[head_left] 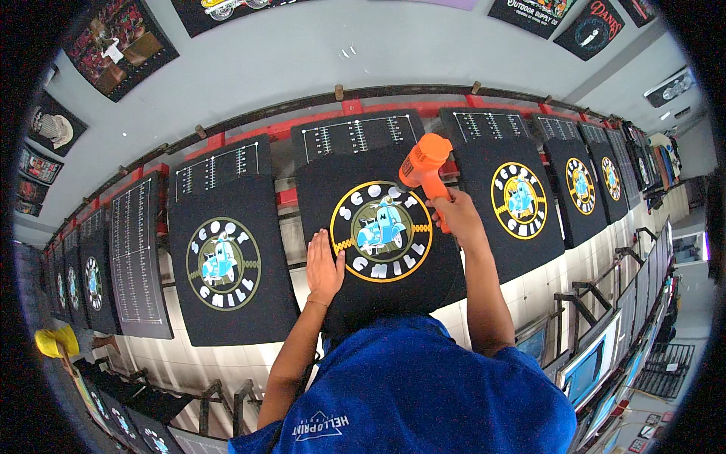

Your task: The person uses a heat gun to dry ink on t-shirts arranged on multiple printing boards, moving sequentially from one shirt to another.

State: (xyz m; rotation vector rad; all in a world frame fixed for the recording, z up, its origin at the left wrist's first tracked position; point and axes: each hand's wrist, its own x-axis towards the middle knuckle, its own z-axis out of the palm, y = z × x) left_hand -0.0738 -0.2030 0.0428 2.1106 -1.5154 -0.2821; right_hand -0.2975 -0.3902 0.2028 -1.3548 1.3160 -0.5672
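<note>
In front of me a black T-shirt [314, 200] is stretched over a flat printing board. It bears a round print [382, 231] of a light-blue scooter inside a yellow-edged ring with white lettering. My right hand [456, 214] grips an orange hair dryer [427, 163] by its handle. The dryer's nozzle end hangs over the upper right of the print, pointing left and down. Flat on the shirt, just left of the ring, rests my left hand [324, 265], its fingers stretched out and holding nothing.
Left of me lies another printed black shirt [227, 318], its ring olive; on the right is one with a yellow ring [518, 200]. A red and dark rail [340, 94] runs behind the boards. Printing screens [597, 363] stand at lower right. A person in a yellow cap [57, 343] is at far left.
</note>
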